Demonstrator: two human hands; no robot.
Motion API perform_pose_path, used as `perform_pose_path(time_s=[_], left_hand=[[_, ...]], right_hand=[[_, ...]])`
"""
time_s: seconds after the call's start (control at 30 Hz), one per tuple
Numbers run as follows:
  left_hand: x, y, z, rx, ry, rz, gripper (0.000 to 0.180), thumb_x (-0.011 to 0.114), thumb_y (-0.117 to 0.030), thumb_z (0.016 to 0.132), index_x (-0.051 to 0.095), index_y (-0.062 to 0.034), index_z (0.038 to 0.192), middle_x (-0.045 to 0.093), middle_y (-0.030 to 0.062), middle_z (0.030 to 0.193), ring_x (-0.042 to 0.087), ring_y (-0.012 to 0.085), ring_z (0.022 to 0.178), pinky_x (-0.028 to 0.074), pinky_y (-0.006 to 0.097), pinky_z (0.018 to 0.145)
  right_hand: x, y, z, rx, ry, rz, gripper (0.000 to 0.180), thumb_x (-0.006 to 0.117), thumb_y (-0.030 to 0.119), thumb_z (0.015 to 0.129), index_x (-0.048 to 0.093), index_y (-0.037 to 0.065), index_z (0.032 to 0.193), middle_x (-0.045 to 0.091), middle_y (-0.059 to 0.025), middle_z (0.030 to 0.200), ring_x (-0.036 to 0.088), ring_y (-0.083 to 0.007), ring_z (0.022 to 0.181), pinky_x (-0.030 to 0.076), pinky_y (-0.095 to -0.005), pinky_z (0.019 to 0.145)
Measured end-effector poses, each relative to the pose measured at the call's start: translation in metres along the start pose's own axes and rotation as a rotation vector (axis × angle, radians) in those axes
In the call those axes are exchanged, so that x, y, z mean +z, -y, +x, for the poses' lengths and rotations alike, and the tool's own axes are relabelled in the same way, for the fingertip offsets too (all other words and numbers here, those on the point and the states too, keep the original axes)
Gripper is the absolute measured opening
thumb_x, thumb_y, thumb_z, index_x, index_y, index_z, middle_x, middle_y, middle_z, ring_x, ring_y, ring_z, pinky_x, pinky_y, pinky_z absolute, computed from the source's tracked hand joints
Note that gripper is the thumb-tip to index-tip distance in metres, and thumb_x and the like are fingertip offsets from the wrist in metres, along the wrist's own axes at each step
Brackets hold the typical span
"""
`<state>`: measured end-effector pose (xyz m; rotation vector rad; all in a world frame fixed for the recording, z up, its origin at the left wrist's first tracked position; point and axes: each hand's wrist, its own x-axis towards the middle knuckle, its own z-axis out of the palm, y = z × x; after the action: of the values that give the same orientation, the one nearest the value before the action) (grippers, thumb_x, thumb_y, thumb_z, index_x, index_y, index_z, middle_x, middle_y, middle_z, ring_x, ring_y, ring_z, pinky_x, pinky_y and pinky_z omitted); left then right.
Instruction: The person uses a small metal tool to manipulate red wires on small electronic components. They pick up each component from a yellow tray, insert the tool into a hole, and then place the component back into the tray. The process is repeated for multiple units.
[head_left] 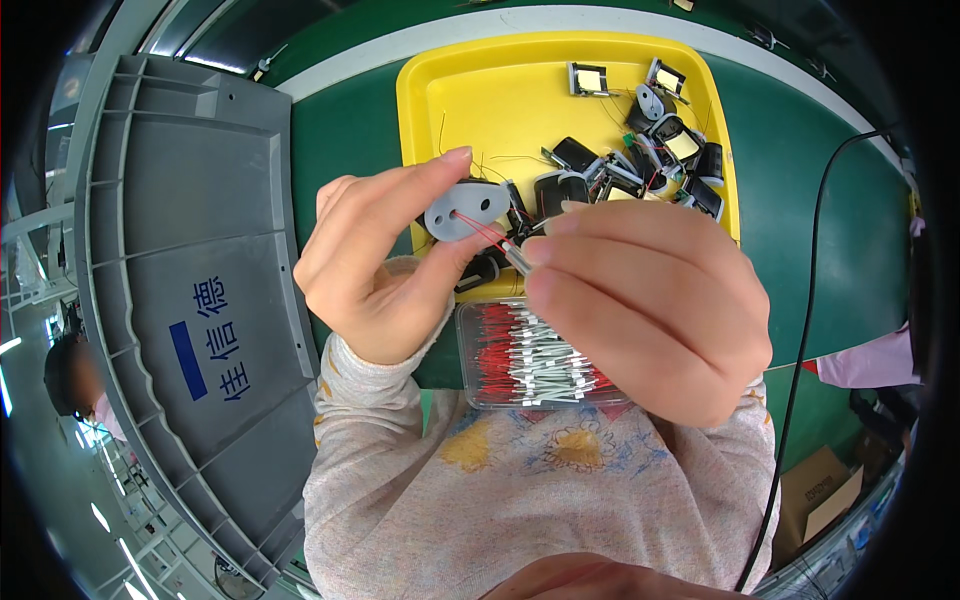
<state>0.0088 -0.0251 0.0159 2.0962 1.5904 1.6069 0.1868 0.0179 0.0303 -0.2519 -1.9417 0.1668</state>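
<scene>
Between thumb and fingers, my left hand (pixel 385 255) grips a small device with a grey oval end cap (pixel 468 209); the cap has several holes. Thin red wires (pixel 480 228) run from one hole toward my right hand (pixel 650 300). My right hand is closed around a slim light-coloured connector piece (pixel 517 258) at the wires' other end. Its fingertips partly hide that piece. Below the hands sits a clear box (pixel 468 400) of many red wire leads with white ends (pixel 535 360), partly covered by my right hand.
Beyond my hands, a yellow tray (pixel 425 90) holds several black-and-grey devices (pixel 650 160) with fine wires. A large grey crate (pixel 195 180) stands at left. A black cable (pixel 815 250) hangs down the right side of the green table (pixel 770 200). An open cardboard box (pixel 815 495) lies lower right.
</scene>
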Motion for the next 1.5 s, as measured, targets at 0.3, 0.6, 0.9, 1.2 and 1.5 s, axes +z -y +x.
perform_pose_path(time_s=[0.3, 0.6, 0.9, 1.2, 1.5], left_hand=[[-0.0021, -0.0017, -0.0002, 0.0, 0.002, -0.01, 0.043, 0.078, -0.001, 0.049, 0.067, 0.0024, 0.09, 0.068, 0.0112, 0.088, 0.063, 0.0183, 0.072, 0.04, 0.027, 0.065], [-0.0024, -0.003, 0.0004, 0.018, -0.009, 0.018, 0.043, 0.077, 0.0, 0.048, 0.068, 0.0021, 0.089, 0.068, 0.0111, 0.086, 0.062, 0.0173, 0.068, 0.039, 0.026, 0.064], [-0.0034, -0.0031, -0.0003, 0.03, -0.023, 0.057, 0.043, 0.077, 0.0, 0.048, 0.068, 0.0015, 0.089, 0.068, 0.0108, 0.084, 0.061, 0.0166, 0.065, 0.039, 0.026, 0.063], [-0.0014, -0.0016, 0.0, 0.051, -0.026, 0.078, 0.043, 0.076, -0.001, 0.048, 0.068, 0.0015, 0.089, 0.068, 0.0104, 0.083, 0.06, 0.0166, 0.064, 0.038, 0.026, 0.063], [-0.0016, -0.0022, 0.0005, 0.05, -0.009, 0.089, 0.043, 0.075, -0.001, 0.047, 0.068, 0.0011, 0.089, 0.068, 0.0103, 0.082, 0.06, 0.0161, 0.064, 0.038, 0.026, 0.062]], right_hand=[[0.0011, 0.0057, 0.0003, 0.035, -0.024, -0.003, 0.025, 0.068, 0.004, 0.062, 0.061, -0.004, 0.085, 0.065, -0.0141, 0.08, 0.064, -0.027, 0.075, 0.056, -0.0315, 0.066], [-0.0013, 0.0102, 0.0012, 0.053, -0.016, -0.04, 0.022, 0.067, 0.003, 0.063, 0.061, -0.003, 0.083, 0.065, -0.0136, 0.081, 0.064, -0.0266, 0.076, 0.056, -0.031, 0.067], [-0.0019, 0.0084, 0.001, 0.039, -0.003, -0.022, 0.022, 0.067, 0.003, 0.063, 0.061, -0.003, 0.083, 0.065, -0.014, 0.082, 0.064, -0.0266, 0.075, 0.056, -0.0312, 0.067], [-0.003, 0.002, 0.0015, 0.002, 0.028, 0.006, 0.024, 0.068, 0.004, 0.061, 0.062, -0.003, 0.084, 0.065, -0.0132, 0.079, 0.063, -0.0263, 0.073, 0.055, -0.0314, 0.065], [-0.0022, 0.0028, 0.0013, 0.039, 0.004, 0.021, 0.025, 0.068, 0.006, 0.061, 0.062, -0.003, 0.083, 0.065, -0.0124, 0.079, 0.063, -0.0253, 0.073, 0.055, -0.031, 0.065]])
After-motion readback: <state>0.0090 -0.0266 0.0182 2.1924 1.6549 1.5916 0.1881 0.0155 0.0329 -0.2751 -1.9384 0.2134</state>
